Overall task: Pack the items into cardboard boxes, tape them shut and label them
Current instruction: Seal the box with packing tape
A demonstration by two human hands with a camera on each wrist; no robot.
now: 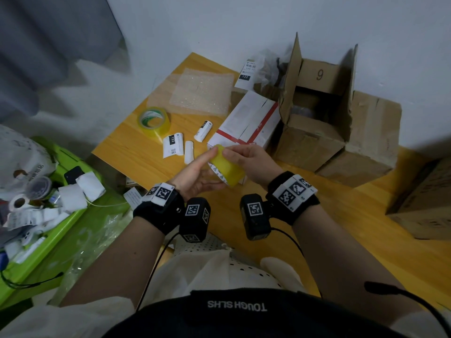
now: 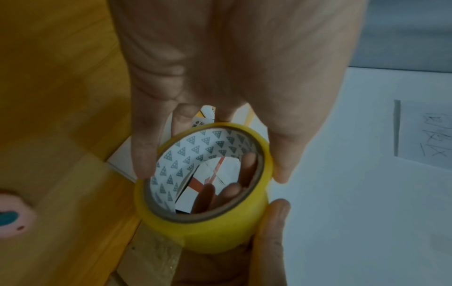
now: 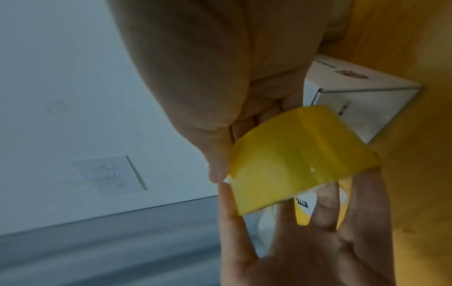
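While the left hand [image 1: 195,173] cradles the yellow tape roll [image 1: 227,170] from below, fingers spread loosely round its rim and thumb against its side, the job is plainly to find the loose end, so that hand should stay quiet and only turn the roll slowly. Held in the air between both hands, just above the bench [image 1: 136,147] and in front of the white carton [image 1: 246,123], the roll meets the right hand [image 1: 246,158] at its top edge, where curled fingers pinch the yellow band. My reading is that a fingernail dragged across the surface would catch the seam best; peeling squarely across the width should stop the film splitting into a sliver. Further right, the open box [image 1: 314,113] waits with flaps up, not yet taped.
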